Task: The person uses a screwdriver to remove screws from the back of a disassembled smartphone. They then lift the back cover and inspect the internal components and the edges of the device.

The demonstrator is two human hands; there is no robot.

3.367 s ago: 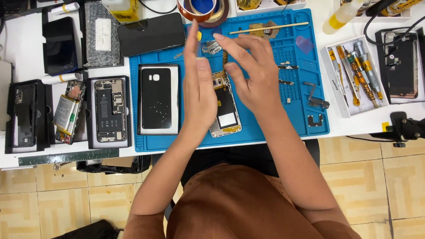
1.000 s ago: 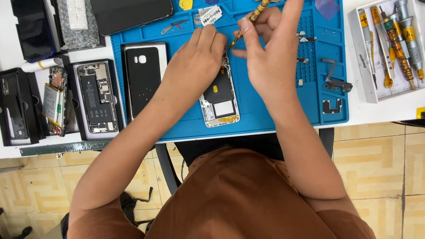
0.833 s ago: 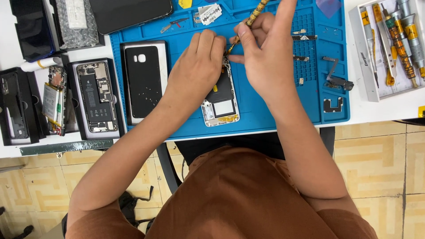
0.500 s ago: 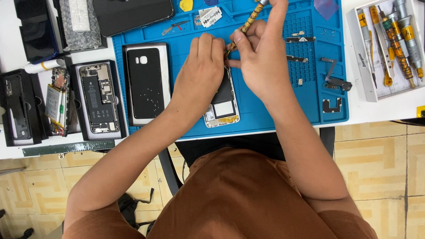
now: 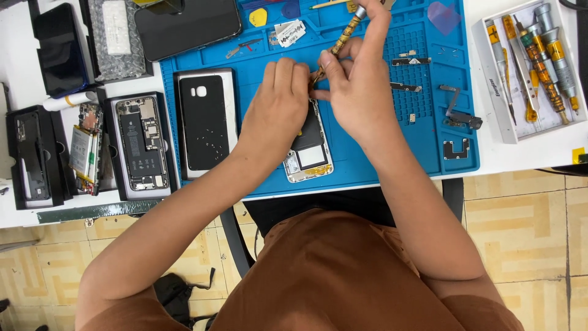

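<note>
An opened phone (image 5: 309,153) lies on the blue work mat (image 5: 380,147), its insides facing up. My left hand (image 5: 278,107) rests flat on its upper part and holds it down. My right hand (image 5: 352,86) grips a thin gold screwdriver (image 5: 344,32), whose tip points down at the phone's top edge, just by my left fingertips. The phone's upper half is hidden under both hands.
A black back cover (image 5: 205,119) lies left on the mat. Small metal parts (image 5: 456,116) and a razor blade (image 5: 289,32) sit on the mat. A white tray of screwdrivers (image 5: 530,58) stands at right. More opened phones (image 5: 138,147) and a dark tablet (image 5: 187,21) lie left.
Across the frames both hands stay on the opened phone. My right hand has picked up the gold screwdriver and now holds its tip at the phone's top edge. The view shifted slightly.
</note>
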